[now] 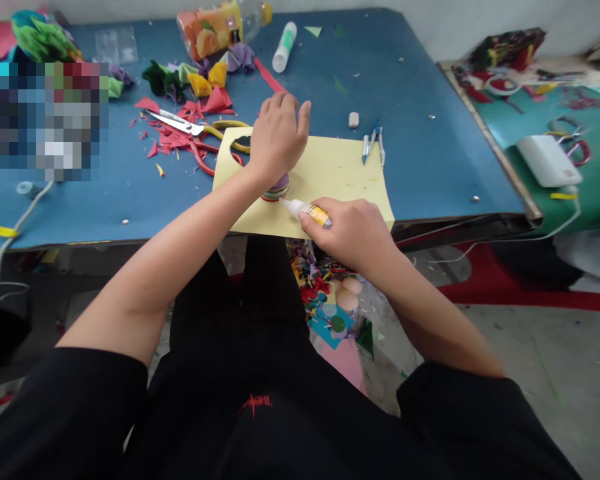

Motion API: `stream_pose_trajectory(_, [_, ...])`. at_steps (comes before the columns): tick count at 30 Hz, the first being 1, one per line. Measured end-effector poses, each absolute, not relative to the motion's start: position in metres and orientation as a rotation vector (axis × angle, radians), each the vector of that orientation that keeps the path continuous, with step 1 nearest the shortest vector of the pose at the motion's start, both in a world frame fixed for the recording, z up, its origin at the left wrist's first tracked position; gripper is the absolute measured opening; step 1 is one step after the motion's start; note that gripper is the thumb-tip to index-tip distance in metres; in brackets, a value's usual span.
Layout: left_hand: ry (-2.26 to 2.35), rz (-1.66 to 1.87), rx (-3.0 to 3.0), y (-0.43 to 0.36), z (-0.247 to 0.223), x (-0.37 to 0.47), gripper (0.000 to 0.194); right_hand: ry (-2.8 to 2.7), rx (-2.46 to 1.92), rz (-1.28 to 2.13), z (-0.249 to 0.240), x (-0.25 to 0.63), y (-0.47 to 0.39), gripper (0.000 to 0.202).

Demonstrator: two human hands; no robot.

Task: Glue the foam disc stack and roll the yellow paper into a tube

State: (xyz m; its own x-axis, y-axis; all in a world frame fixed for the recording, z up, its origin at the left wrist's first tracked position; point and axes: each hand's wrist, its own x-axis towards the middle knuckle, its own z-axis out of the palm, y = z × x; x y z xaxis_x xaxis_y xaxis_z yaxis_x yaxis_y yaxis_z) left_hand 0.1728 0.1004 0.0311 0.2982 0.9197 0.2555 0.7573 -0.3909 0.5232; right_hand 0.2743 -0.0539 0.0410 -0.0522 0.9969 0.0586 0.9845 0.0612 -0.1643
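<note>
My right hand [355,227] is closed around a small white glue bottle [318,215] with a yellow label. Its nozzle points left and meets the edge of a small stack of coloured paper discs [275,192]. Above that stack is my left hand [280,133], back up, fingers extended and thumb apart; the heel of the hand hides the top of the stack, so contact cannot be made out. Both lie over a pale yellow paper sheet [330,160] at the table's front edge. A dark round hole or disc shows near the sheet's left corner.
Left of the sheet are scissors [180,125] with yellow and red handles among red paper scraps [175,140]. A drawing compass [373,143] and eraser [353,120] lie right. Farther back are a glue stick [285,47], folded paper pieces [215,77] and a juice bottle [210,30].
</note>
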Motion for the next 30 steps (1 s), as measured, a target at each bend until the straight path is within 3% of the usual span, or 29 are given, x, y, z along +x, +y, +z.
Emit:
stream_pose_trajectory(9, [1.482, 0.745, 2.271, 0.102, 0.032, 0.172, 0.065, -2.056, -2.082, 0.03, 0.03, 0.282, -0.055, 0.042])
stream_pose_trajectory(18, [1.452, 0.835, 2.277, 0.105, 0.028, 0.173, 0.064, -2.189, -1.721, 0.061, 0.018, 0.28, -0.061, 0.042])
stream_pose_trajectory(23, [1.412, 0.845, 2.218, 0.109, 0.027, 0.173, 0.083, -2.175, -1.584, 0.005, 0.018, 0.296, -0.059, 0.031])
stream_pose_trajectory(30, [1.305, 0.709, 2.167, 0.111, 0.025, 0.174, 0.093, -2.057, -1.57, -0.025, 0.019, 0.304, -0.048, 0.03])
